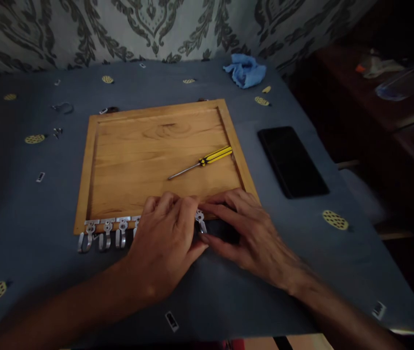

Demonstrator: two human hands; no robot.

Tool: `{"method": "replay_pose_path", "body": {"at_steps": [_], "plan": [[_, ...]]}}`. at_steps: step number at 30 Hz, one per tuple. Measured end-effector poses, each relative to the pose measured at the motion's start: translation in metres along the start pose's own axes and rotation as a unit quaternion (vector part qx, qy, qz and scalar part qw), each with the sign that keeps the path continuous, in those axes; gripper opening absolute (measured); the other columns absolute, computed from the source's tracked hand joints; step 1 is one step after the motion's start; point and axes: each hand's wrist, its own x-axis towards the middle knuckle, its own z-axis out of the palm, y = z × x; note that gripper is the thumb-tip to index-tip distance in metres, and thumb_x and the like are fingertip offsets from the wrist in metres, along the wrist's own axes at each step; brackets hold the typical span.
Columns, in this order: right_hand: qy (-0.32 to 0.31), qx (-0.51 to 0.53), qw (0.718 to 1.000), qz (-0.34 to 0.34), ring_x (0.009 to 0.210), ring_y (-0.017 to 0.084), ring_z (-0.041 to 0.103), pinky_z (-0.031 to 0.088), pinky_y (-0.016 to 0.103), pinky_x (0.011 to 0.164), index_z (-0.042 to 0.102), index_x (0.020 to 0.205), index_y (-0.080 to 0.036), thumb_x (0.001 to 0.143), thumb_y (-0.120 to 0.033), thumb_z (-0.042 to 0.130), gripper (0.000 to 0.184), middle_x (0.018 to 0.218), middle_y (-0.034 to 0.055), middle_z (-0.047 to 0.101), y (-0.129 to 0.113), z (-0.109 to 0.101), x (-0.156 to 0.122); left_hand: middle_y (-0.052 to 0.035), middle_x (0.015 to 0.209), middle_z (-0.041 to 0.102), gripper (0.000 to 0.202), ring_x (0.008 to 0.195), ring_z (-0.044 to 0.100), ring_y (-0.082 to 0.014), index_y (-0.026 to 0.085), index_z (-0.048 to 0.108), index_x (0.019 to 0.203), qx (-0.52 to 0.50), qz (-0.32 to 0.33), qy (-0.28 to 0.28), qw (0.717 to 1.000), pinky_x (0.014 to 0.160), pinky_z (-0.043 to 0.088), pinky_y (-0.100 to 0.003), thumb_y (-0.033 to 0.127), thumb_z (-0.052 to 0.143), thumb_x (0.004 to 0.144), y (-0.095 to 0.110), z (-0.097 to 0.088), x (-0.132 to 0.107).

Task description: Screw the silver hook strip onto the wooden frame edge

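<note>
A shallow wooden tray-like board (156, 146) with a raised frame lies on the table. Along its near edge sits a row of silver metal hooks (107, 233), with the middle ones hidden under my left hand. My left hand (166, 233) has its fingers curled over the near rail, the thumb beside a metal hook (200, 221). From the right, my right hand (245, 226) closes its index finger and thumb around this same hook. A yellow-and-black screwdriver (216, 155) rests on the board, its tip pointing left.
The table has a blue patterned cloth (338, 272). A black phone (292, 163) lies right of the board, and a crumpled blue cloth (245, 71) behind it. Small screws (57, 131) and a loose metal hook (64, 107) are at the left. A patterned curtain hangs behind.
</note>
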Motion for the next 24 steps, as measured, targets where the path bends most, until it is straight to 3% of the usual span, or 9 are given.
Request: {"method": "replay_pose_path", "body": {"at_steps": [10, 14, 24], "plan": [[-0.004, -0.006, 1.0, 0.005, 0.095, 0.024, 0.057, 0.048, 0.041, 0.082, 0.064, 0.113, -0.018, 0.086, -0.033, 0.065, 0.031, 0.101, 0.0086, 0.064, -0.001, -0.001, 0.0, -0.009, 0.109, 0.063, 0.054, 0.1, 0.056, -0.0295, 0.019, 0.043, 0.114, -0.045, -0.017, -0.032, 0.998, 0.082, 0.044, -0.045, 0.03, 0.076, 0.074, -0.005, -0.017, 0.001], [-0.001, -0.011, 1.0, 0.004, 0.094, 0.024, 0.057, 0.048, 0.042, 0.081, 0.064, 0.113, -0.02, 0.087, -0.034, 0.064, 0.029, 0.1, 0.008, 0.064, -0.001, 0.0, 0.0, -0.0068, 0.111, 0.061, 0.052, 0.103, 0.056, -0.0278, 0.021, 0.043, 0.114, -0.092, -0.028, -0.036, 0.995, 0.086, 0.044, -0.045, 0.028, 0.076, 0.074, -0.011, -0.024, 0.002], [0.004, -0.003, 1.0, -0.001, 0.093, 0.024, 0.056, 0.047, 0.041, 0.08, 0.065, 0.111, -0.017, 0.087, -0.035, 0.064, 0.03, 0.099, 0.0084, 0.063, 0.0, 0.001, 0.0, -0.0082, 0.107, 0.061, 0.047, 0.1, 0.055, -0.0291, 0.02, 0.045, 0.114, -0.063, -0.005, -0.041, 0.997, 0.083, 0.045, -0.046, 0.026, 0.072, 0.077, -0.008, -0.015, 0.001]]}}
